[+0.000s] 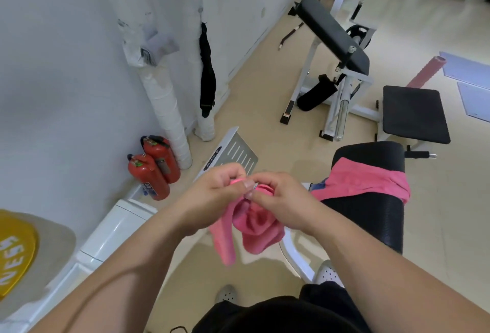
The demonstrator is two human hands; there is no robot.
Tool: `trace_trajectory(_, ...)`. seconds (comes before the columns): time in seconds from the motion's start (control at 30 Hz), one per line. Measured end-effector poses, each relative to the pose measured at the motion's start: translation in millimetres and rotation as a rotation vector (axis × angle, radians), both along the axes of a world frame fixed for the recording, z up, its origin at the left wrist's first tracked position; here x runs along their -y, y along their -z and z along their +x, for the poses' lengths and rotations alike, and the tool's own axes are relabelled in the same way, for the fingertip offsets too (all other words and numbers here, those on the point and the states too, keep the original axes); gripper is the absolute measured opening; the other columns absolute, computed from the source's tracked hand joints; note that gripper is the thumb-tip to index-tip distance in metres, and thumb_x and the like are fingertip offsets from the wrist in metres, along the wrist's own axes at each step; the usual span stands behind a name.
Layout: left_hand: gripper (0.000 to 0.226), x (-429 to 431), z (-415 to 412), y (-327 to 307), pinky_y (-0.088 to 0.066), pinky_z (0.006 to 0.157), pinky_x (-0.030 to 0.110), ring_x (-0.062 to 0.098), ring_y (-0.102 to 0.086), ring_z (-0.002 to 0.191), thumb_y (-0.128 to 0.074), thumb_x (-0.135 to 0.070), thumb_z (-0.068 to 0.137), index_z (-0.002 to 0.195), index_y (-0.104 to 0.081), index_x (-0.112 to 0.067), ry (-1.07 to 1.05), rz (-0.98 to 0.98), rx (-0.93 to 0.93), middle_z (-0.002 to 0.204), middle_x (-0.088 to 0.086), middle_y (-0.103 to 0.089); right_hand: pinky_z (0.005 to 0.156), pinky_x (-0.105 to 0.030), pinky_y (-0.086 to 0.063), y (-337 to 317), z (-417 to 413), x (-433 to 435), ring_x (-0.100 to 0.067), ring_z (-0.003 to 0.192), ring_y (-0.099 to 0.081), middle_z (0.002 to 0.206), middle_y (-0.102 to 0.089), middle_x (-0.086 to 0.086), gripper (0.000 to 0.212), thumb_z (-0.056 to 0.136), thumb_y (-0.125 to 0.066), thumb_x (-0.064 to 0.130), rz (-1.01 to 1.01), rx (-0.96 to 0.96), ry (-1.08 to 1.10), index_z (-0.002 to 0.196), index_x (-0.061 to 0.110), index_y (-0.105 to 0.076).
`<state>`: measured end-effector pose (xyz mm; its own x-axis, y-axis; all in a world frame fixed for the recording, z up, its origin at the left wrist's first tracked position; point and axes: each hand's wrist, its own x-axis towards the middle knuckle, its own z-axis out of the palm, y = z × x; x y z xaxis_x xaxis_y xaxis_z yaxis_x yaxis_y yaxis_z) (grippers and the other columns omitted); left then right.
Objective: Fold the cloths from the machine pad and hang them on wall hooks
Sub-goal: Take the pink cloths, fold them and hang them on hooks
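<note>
Fire extinguishers (pixel 152 171) stand by the wall (pixel 66 67) at the left. Nearer the middle, the left hand (pixel 212 195) and right hand (pixel 283 203) meet fingertip to fingertip, both pinching the top edge of a pink cloth (pixel 254 229), which hangs bunched below and between them. Right of the hands, a second pink cloth (pixel 366 181) lies draped over the black machine pad (pixel 371 218)

Round yellow disc (pixel 14 250), lower left: white capitals, turned sideways, readable part "NESS"; the rest is cut by the frame edge.
Grey slotted metal plate (pixel 238 151): dark strip label with pale lettering, too small to read.
Two red fire extinguishers (pixel 152 171): printed labels, illegible.
</note>
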<state>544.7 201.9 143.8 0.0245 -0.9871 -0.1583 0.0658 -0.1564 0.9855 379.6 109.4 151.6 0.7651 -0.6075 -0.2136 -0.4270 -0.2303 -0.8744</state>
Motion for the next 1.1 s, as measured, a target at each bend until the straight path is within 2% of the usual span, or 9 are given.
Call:
trace_trajectory(0.13,0.026,-4.0,6.1,7.2,-0.034,0.049,0.018,0.007,-0.044,0.053,-0.069,-0.02,0.085,0.084,-0.056,0.002,-0.092,0.013,0.055,0.059,-0.005,-0.054,0.072,-0.033,-0.047,-5.5,-5.0,18.3,-0.007,0.072,-0.057,0.076,-0.066,0.005,0.015,0.098,-0.06,0.014,-0.065,0.067,0.07,0.089,0.018,-0.071)
trace_trajectory(0.23,0.021,-13.3,19.6,21.5,-0.041,0.059,0.027,0.016,-0.053,0.063,-0.076,-0.03,0.081,0.082,-0.069,-0.011,-0.132,0.09,0.145,0.068,0.004,-0.061,0.07,-0.033,-0.046,-9.3,-15.2,34.3,-0.007,0.069,-0.055,0.069,-0.062,0.014,0.02,0.1,-0.055,0.016,-0.029,0.074,0.246,0.085,0.019,-0.069)
trace_trajectory(0.43,0.026,-21.4,26.8,37.4,-0.039,0.063,0.025,0.005,-0.052,0.062,-0.076,-0.018,0.088,0.064,-0.071,-0.027,-0.222,0.163,0.153,0.063,-0.011,-0.06,0.057,-0.023,-0.039,-16.6,-39.2,59.1,-0.012,0.064,-0.047,0.071,-0.054,-0.002,0.022,0.101,-0.053,0.015,0.064,0.024,0.503,0.086,0.003,-0.063)
trace_trajectory(0.57,0.01,-12.1,11.8,31.7,-0.052,0.077,0.033,0.02,-0.063,0.078,-0.074,-0.02,0.086,0.089,-0.081,-0.013,-0.392,0.135,-0.08,0.084,0.009,-0.074,0.072,-0.034,-0.046,-14.1,-46.4,63.2,-0.027,0.072,-0.06,0.076,-0.062,-0.007,0.012,0.1,-0.051,0.019,0.126,0.02,0.717,0.098,0.015,-0.062)
trace_trajectory(0.67,0.023,2.1,-7.9,27.7,-0.046,0.081,0.042,0.023,-0.058,0.084,-0.065,-0.026,0.096,0.102,-0.079,-0.01,-0.465,0.145,-0.118,0.095,0.016,-0.072,0.052,-0.033,-0.036,-15.0,-40.6,48.9,-0.023,0.052,-0.043,0.061,-0.043,-0.012,0.013,0.096,-0.039,0.01,0.459,0.182,0.893,0.087,0.011,-0.048)
trace_trajectory(0.73,0.029,11.6,-21.6,27.5,-0.05,0.089,0.048,0.023,-0.064,0.089,-0.056,-0.028,0.102,0.108,-0.077,-0.01,-0.517,0.184,-0.14,0.102,0.016,-0.075,0.046,-0.026,-0.036,-14.8,-31.5,36.3,-0.02,0.056,-0.043,0.066,-0.047,-0.008,0.017,0.097,-0.037,0.006,0.543,0.226,0.98,0.091,0.011,-0.053)
trace_trajectory(0.83,0.034,20.7,-42.8,25.2,-0.051,0.096,0.046,0.022,-0.07,0.092,-0.054,-0.042,0.095,0.104,-0.079,-0.02,-0.494,0.23,-0.081,0.099,0.009,-0.078,0.063,-0.029,-0.049,-12.0,-16.9,14.9,-0.022,0.078,-0.059,0.096,-0.066,-0.012,0.024,0.097,-0.041,0.005,0.464,0.198,0.894,0.103,0.02,-0.058)
trace_trajectory(1.0,0.036,16.5,-62.1,17.2,-0.043,0.058,0.023,0.007,-0.053,0.057,-0.051,-0.025,0.104,0.079,-0.07,-0.009,-0.491,0.153,0.037,0.059,-0.009,-0.061,0.072,-0.032,-0.054,-9.9,-2.4,-16.1,-0.018,0.077,-0.063,0.089,-0.07,-0.013,0.022,0.093,-0.056,0.007,0.3,0.208,0.7,0.09,0.024,-0.069)
trace_trajectory(1.1,0.034,8.2,-56.4,18.1,-0.041,0.052,0.017,0.003,-0.053,0.051,-0.05,-0.02,0.105,0.083,-0.072,-0.005,-0.525,0.13,0.132,0.057,-0.009,-0.063,0.084,-0.037,-0.058,-9.4,-4.5,-23.5,-0.02,0.09,-0.072,0.098,-0.076,-0.012,0.03,0.093,-0.049,0.006,0.419,0.324,0.587,0.096,0.017,-0.077)
